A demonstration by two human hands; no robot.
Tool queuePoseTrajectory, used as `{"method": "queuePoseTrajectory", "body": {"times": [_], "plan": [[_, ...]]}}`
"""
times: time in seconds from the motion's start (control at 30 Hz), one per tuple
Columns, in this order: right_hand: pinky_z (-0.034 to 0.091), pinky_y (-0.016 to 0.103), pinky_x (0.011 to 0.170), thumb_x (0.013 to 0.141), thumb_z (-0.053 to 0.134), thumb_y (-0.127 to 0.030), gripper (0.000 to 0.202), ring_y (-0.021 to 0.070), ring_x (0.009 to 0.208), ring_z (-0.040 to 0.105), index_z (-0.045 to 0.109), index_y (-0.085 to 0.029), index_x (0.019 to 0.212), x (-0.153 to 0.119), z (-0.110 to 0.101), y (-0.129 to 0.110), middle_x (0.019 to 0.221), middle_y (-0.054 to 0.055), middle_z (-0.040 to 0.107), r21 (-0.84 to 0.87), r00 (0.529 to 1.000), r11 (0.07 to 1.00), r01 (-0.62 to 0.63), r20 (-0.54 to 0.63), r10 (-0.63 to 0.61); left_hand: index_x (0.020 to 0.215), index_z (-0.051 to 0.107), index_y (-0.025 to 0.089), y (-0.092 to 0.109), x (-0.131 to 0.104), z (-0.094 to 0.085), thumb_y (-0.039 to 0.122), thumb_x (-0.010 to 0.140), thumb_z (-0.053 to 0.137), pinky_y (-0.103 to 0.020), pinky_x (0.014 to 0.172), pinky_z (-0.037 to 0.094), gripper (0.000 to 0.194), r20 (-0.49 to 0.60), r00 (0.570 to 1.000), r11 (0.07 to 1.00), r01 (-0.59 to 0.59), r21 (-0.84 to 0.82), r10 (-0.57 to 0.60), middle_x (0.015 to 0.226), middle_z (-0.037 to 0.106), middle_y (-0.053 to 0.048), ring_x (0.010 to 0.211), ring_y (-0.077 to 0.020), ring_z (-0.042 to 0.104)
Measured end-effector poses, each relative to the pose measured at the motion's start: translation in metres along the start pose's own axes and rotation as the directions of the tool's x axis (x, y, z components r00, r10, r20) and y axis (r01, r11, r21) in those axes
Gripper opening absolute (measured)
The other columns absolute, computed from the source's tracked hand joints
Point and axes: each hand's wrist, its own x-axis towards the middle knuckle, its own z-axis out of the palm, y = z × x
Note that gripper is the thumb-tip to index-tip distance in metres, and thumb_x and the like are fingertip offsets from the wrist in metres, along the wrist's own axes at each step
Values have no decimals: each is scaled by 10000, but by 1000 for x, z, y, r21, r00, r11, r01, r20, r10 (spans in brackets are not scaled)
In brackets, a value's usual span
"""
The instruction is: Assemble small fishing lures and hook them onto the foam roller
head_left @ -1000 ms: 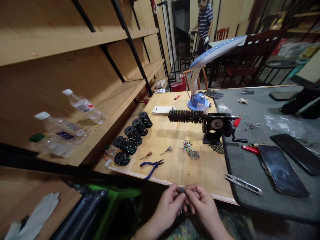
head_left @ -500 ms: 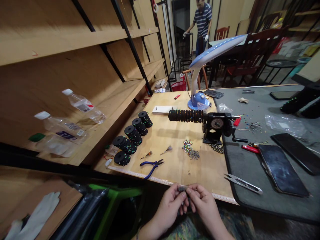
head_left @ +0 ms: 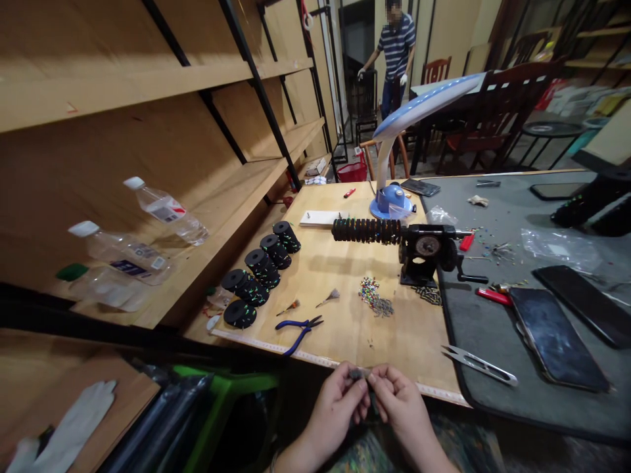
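At the table's front edge, my left hand [head_left: 340, 401] and my right hand [head_left: 398, 397] meet with fingertips pinched together. Between them is a small grey tuft [head_left: 358, 373], mostly hidden by the fingers, so its exact kind is unclear. Just beyond, a few tiny pieces [head_left: 371, 343] lie on the wood. Further in is a pile of coloured beads [head_left: 369, 289] touching small grey metal pieces [head_left: 382, 306]. To the left lie blue-handled pliers [head_left: 300, 328], a grey brush-like tuft [head_left: 329, 297] and an orange-and-dark one [head_left: 288, 307].
A black hand-cranked winder [head_left: 428, 246] carries a row of black discs [head_left: 367, 230]. Several black foam spools [head_left: 240, 314] line the left edge. Thread snips [head_left: 480, 365] and phones [head_left: 557, 338] lie on the grey mat [head_left: 532, 407]. A blue lamp [head_left: 392, 200] stands behind; a person [head_left: 397, 46] stands beyond.
Both hands stay pinched at the same spot, with only slight finger movement. The view has shifted very slightly. The person in the background has moved a little to the left.
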Motion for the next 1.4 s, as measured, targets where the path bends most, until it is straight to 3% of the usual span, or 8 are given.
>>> {"method": "queuePoseTrajectory", "body": {"times": [0.57, 0.8, 1.4], "plan": [[154, 204, 402, 636, 670, -714, 545, 45, 327, 261, 515, -191, 633, -6, -1, 3, 358, -108, 400, -16, 1000, 1000, 4, 5, -4, 745, 476, 186, -1, 4, -4, 570, 764, 652, -205, 503, 334, 424, -106, 993, 998, -56, 39, 60, 581, 474, 63, 513, -83, 434], [147, 200, 377, 627, 678, -704, 539, 40, 309, 256, 508, -193, 620, -3, 3, 10, 352, -111, 402, 18, 997, 999, -35, 66, 34, 780, 490, 178, -8, 2, -8, 536, 809, 624, -210, 538, 368, 383, -76, 989, 989, -118, 91, 125, 627, 477, 50, 561, -91, 445], [120, 196, 364, 613, 678, -721, 556, 27, 306, 227, 496, -196, 612, 1, 2, 19, 357, -121, 378, 4, 994, 998, -62, 94, 62, 794, 500, 169, -6, 2, -16, 449, 846, 595, -211, 541, 381, 300, -4, 992, 980, -121, 160, 123, 686, 496, 29, 589, -98, 466]]}}
